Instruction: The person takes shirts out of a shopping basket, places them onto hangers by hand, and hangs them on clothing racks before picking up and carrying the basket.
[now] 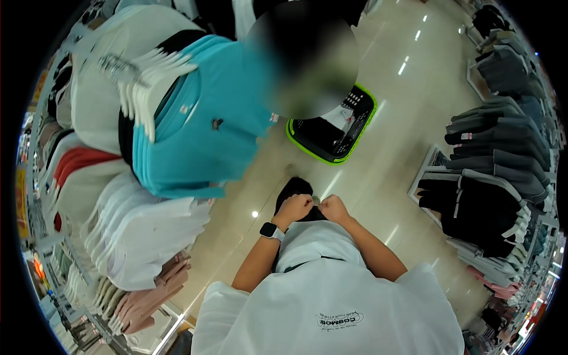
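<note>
My left hand (pixel 296 207), with a white-strapped smartwatch (pixel 269 229) on its wrist, is closed in front of my waist. Level with it, my right hand (pixel 333 208) is closed too, its knuckles turned up. A small pale bit (pixel 316 200) shows in the narrow gap between the two hands; what it is I cannot make out. Both hands are above my dark trousers (pixel 294 188), just beyond the hem of my white T-shirt (pixel 331 290). Whatever the curled fingers hold is hidden.
Left stands a rack of turquoise T-shirts (pixel 195 151) and white shirts (pixel 139 231) on hangers. A black basket with a green rim (pixel 334 160) sits on the shiny floor (pixel 408 35) ahead, partly behind a blurred patch. Dark clothes (pixel 482 207) hang along the right.
</note>
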A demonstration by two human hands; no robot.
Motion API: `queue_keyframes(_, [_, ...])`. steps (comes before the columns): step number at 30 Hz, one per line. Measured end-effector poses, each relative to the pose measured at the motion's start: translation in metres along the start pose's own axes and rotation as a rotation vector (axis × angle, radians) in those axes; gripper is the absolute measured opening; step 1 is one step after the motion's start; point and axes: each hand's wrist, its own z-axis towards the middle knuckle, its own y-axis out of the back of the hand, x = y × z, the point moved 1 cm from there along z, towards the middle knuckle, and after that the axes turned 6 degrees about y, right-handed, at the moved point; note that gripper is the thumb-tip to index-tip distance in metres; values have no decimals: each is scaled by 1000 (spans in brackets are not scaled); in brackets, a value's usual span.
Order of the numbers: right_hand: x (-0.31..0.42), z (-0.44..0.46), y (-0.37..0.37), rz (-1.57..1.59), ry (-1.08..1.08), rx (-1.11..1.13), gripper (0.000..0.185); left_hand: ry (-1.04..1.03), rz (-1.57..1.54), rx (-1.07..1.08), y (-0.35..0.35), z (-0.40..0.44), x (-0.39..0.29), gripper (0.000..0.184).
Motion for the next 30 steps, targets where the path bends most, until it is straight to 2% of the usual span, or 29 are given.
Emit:
queue_keyframes(2, [-15, 6, 11, 90, -26, -66, 28, 3, -32, 61, -6, 29, -7, 20])
queue_keyframes(9, [-76, 64, 86, -21, -68, -31, 27, 79, -22, 166, -15, 159, -18, 21])
queue_keyframes(10, [-82, 73, 100, -26, -169, -6, 28, 87, -21, 151, -16, 180, -18, 21])
queue_keyframes(14, [-116, 117, 140, -171, -314, 58, 22, 176, 56, 118, -24, 243, -4, 21])
queue_keyframes(17, [-117, 148, 167, 97, -568, 161, 20, 238, 103, 139, -22, 276, -3, 20])
queue_keyframes(18, [-123, 158, 168, 122, -615, 273, 15, 270, 95, 147, -21, 287, -3, 19])
queue_keyframes(21, [-151, 178, 154, 50, -216, 210, 23, 324, 15, 108, -30, 321, 2, 18])
queue_keyframes(22, [-175, 192, 145, 30, -233, 228, 31, 328, -35, 65, -41, 336, 12, 18])
queue_keyframes(24, [-213, 227, 132, -11, -258, 186, 28, 388, -122, -71, -77, 365, 38, 18])
queue_keyframes(25, [-227, 256, 129, -26, -289, 170, 27, 486, -167, -54, -89, 385, 49, 21])
queue_keyframes(27, [-291, 310, 103, -72, -212, 135, 29, 535, -169, -56, -119, 429, 84, 34])
queue_keyframes(29, [-330, 367, 83, -125, -243, 26, 28, 696, -233, -108, -142, 469, 108, 38])
queue_keyframes(30, [-347, 396, 72, -126, -369, 100, 45, 748, -238, -128, -153, 484, 119, 43])
